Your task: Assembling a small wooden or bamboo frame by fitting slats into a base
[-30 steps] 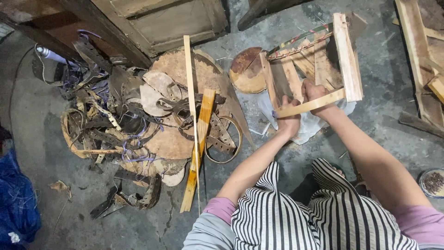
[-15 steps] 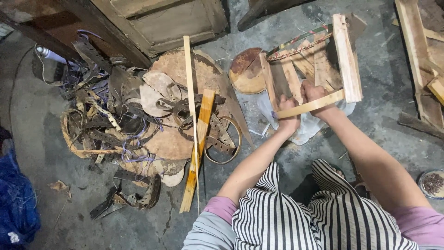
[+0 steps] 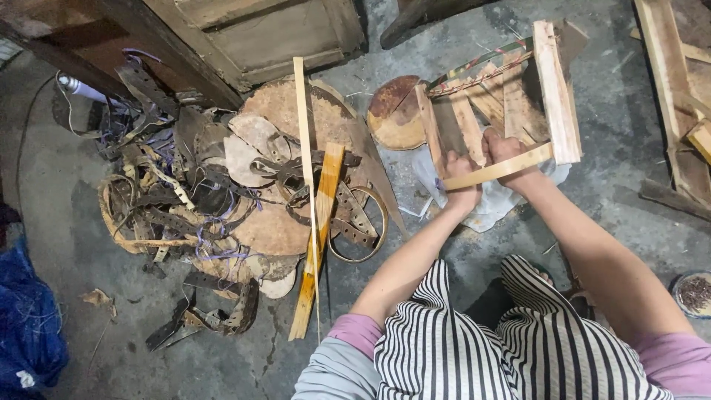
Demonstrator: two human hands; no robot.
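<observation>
Head view looks down at a grey floor (image 3: pixel 67 222). At the far left lies a blue bundle (image 3: pixel 26 326), cut off by the edge. Next comes a big messy heap of dark straps and round brown pieces (image 3: pixel 222 192), and it is hard to tell one piece from the next in it. A long thin stick (image 3: pixel 306 170) and a wider orange-brown board (image 3: pixel 318 237) lie over the heap. Further right a round brown disc (image 3: pixel 392 111) rests on the floor, touching a small frame of wooden slats (image 3: pixel 511 89). The left hand (image 3: pixel 463 185) is closed in a tight grip on the left end of a pale curved strip (image 3: pixel 503 169). The right hand (image 3: pixel 507 152) is closed around the same strip just beside it, close against the frame. Since a second ago almost nothing has moved: both hands sit in the same place and the strip has the same bend, so the work on the strip looks held at the same step. A white cloth (image 3: pixel 489 207) peeks out under the hands. The fingers curl out of sight under the strip, so where they press is hidden. At the far right a small bowl (image 3: pixel 692 292) is cut off, and the person's striped clothes (image 3: pixel 481 348) fill the bottom.
</observation>
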